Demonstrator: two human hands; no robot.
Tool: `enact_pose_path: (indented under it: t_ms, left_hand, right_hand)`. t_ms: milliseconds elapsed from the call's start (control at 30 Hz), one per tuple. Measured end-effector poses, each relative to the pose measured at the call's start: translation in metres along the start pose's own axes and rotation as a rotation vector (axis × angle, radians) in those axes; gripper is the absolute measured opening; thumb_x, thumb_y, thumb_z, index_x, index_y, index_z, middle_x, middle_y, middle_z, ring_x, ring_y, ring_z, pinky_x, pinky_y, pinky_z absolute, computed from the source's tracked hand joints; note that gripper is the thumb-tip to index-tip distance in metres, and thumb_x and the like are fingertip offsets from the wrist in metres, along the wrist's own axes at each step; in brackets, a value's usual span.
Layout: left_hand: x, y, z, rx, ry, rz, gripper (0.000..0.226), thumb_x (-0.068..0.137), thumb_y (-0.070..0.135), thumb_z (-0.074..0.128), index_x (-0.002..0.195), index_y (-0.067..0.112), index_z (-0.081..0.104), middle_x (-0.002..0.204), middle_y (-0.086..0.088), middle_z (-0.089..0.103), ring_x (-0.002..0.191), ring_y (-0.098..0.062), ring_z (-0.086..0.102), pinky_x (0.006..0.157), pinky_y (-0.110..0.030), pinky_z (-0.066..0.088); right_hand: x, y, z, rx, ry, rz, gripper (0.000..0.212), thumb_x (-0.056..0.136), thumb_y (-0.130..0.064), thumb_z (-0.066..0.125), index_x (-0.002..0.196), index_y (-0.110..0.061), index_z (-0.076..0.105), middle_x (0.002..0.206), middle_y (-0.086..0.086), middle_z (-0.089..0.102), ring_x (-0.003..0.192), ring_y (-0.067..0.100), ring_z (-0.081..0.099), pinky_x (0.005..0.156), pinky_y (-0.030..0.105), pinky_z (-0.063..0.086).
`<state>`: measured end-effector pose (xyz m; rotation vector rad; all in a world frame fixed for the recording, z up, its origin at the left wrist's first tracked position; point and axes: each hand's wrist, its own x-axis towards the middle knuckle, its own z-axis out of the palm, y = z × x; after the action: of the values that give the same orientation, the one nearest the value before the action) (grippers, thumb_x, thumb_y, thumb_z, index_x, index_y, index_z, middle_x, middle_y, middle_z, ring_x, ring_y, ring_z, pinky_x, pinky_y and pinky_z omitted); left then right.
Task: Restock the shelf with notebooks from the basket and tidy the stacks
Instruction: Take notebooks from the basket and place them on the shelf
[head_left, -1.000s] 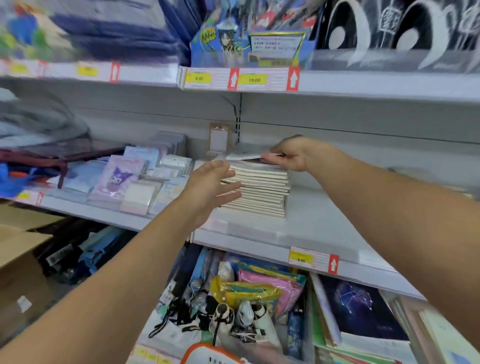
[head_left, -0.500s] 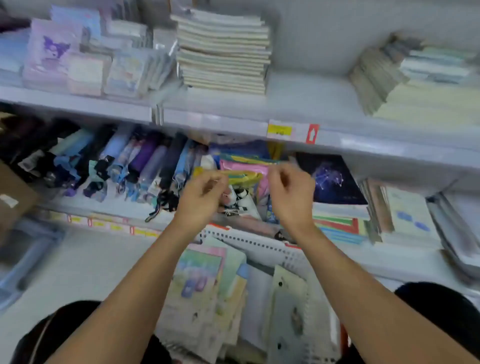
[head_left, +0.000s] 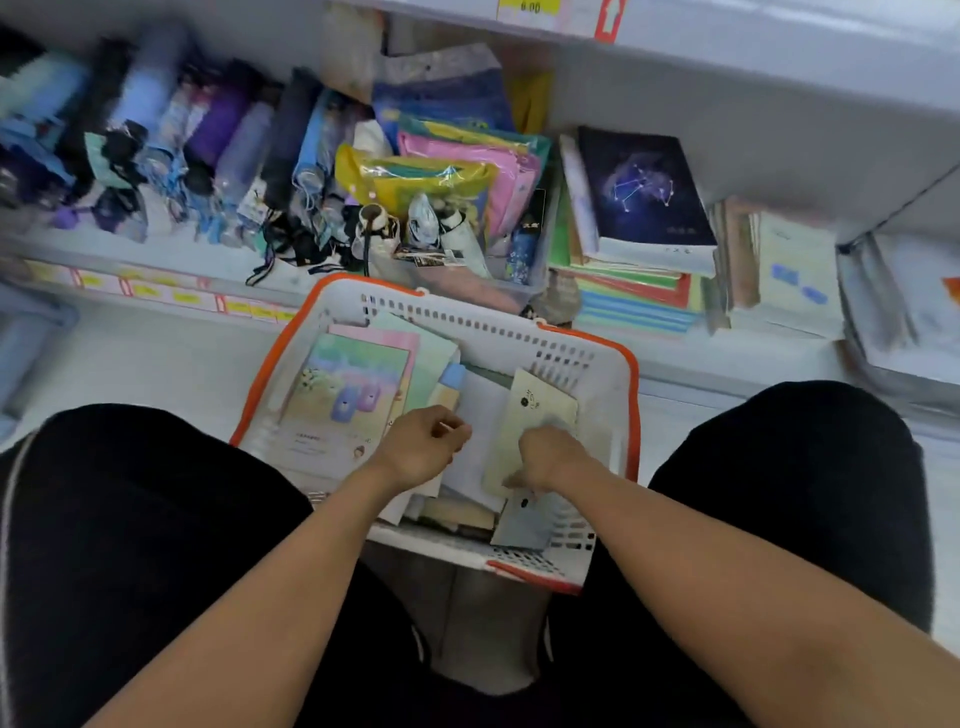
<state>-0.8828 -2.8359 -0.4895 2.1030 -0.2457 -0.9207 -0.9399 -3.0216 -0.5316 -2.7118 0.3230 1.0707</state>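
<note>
Shop shelving fills the frame's top; the view has dropped from the stacked shelf to the basket (head_left: 613, 364) at centre. Left hand (head_left: 421, 447), fingers loosely curled, hovers empty; right hand (head_left: 550, 460) pinches a cream notebook (head_left: 540, 410), so another restock begins.

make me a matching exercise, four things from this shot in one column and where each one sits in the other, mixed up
Things:
1. pale yellow notebook
2. dark constellation notebook
3. folded umbrellas
4. white basket

Places:
A. on top of a stack on the lower shelf, right of the basket's far end
B. on the floor between the person's knees
C. far left of the lower shelf
D. inside the basket, under the right hand

Pairs: 1-D, 2-A, 3-C, 4-B
</note>
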Motion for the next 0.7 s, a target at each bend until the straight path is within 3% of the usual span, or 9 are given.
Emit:
enact_pose_path:
  t_ms: [100,167,200,267,300,367,500,600,700]
  left_hand:
    - [-0.003,0.001,0.004,0.04,-0.117,-0.086,0.053,0.079,0.057,0.068,0.119,0.023,0.058,0.114,0.005,0.062,0.102,-0.018,0.062,0.079,-0.031,0.05]
    - [-0.004,0.003,0.008,0.107,-0.197,-0.079,0.06,0.081,0.041,0.072,0.132,0.026,0.046,0.12,0.008,0.053,0.112,-0.019,0.057,0.08,-0.028,0.044]
    - [-0.002,0.002,0.007,0.141,-0.16,-0.042,0.053,0.084,0.026,0.068,0.132,0.024,0.045,0.119,0.006,0.054,0.115,-0.021,0.056,0.082,-0.028,0.043]
    - [0.0,-0.001,-0.002,0.104,0.033,0.016,0.04,0.085,0.006,0.055,0.124,0.016,0.05,0.116,-0.002,0.059,0.113,-0.027,0.057,0.084,-0.03,0.046]
    - [0.001,-0.002,-0.008,0.025,0.118,0.01,0.038,0.086,0.003,0.051,0.124,0.012,0.051,0.114,-0.005,0.06,0.112,-0.029,0.057,0.084,-0.031,0.047]
    - [0.003,-0.003,-0.02,-0.103,0.227,0.002,0.041,0.089,0.001,0.049,0.129,0.011,0.047,0.112,-0.003,0.057,0.111,-0.029,0.058,0.085,-0.035,0.05]
    - [-0.001,-0.001,-0.03,-0.12,0.328,0.12,0.068,0.092,-0.002,0.045,0.152,0.021,0.022,0.131,0.002,0.051,0.113,-0.017,0.052,0.088,-0.028,0.047]
    - [0.001,-0.008,-0.026,0.069,0.381,0.194,0.057,0.095,-0.004,0.041,0.147,0.019,0.037,0.134,-0.003,0.056,0.115,-0.02,0.055,0.087,-0.019,0.041]
    - [0.005,-0.01,-0.021,0.178,0.433,0.209,0.036,0.098,-0.001,0.042,0.127,0.008,0.061,0.128,-0.014,0.062,0.117,-0.03,0.058,0.094,-0.025,0.042]
  right_hand:
    - [-0.007,-0.02,-0.031,0.159,0.17,-0.125,0.035,0.088,-0.038,0.07,0.07,-0.008,0.064,0.074,0.007,0.062,0.076,0.025,0.062,0.069,0.033,0.049]
    - [-0.015,-0.036,-0.055,0.505,0.241,-0.285,0.018,0.092,-0.023,0.068,0.078,-0.013,0.07,0.073,0.005,0.066,0.07,0.022,0.065,0.069,0.035,0.054]
    - [-0.019,-0.041,-0.066,0.765,0.243,-0.349,0.007,0.094,-0.018,0.065,0.089,-0.017,0.07,0.074,0.006,0.067,0.067,0.023,0.065,0.069,0.039,0.056]
    - [-0.013,-0.037,-0.078,1.22,0.287,-0.292,0.03,0.097,-0.007,0.056,0.12,-0.026,0.06,0.084,0.012,0.067,0.066,0.028,0.065,0.066,0.043,0.058]
    - [-0.004,-0.028,-0.078,1.256,0.337,-0.201,0.04,0.097,-0.004,0.052,0.129,-0.028,0.054,0.087,0.014,0.066,0.064,0.029,0.065,0.062,0.041,0.058]
    - [0.012,-0.009,-0.065,0.816,0.338,-0.041,0.051,0.093,-0.009,0.051,0.139,-0.03,0.045,0.1,0.011,0.064,0.061,0.027,0.066,0.053,0.036,0.057]
    - [0.01,-0.001,-0.017,0.154,-0.148,-0.046,0.057,0.094,-0.034,0.06,0.146,-0.035,0.037,0.129,0.011,0.051,0.062,0.022,0.062,0.049,0.028,0.05]
    - [0.01,-0.012,-0.003,-0.056,-0.035,-0.07,0.053,0.092,-0.062,0.05,0.121,-0.018,0.05,0.114,0.01,0.06,0.066,0.019,0.051,0.054,0.03,0.039]
    - [0.011,-0.011,-0.004,-0.013,0.064,0.048,0.043,0.097,-0.051,0.049,0.105,-0.01,0.06,0.106,0.01,0.063,0.083,0.025,0.058,0.064,0.03,0.044]
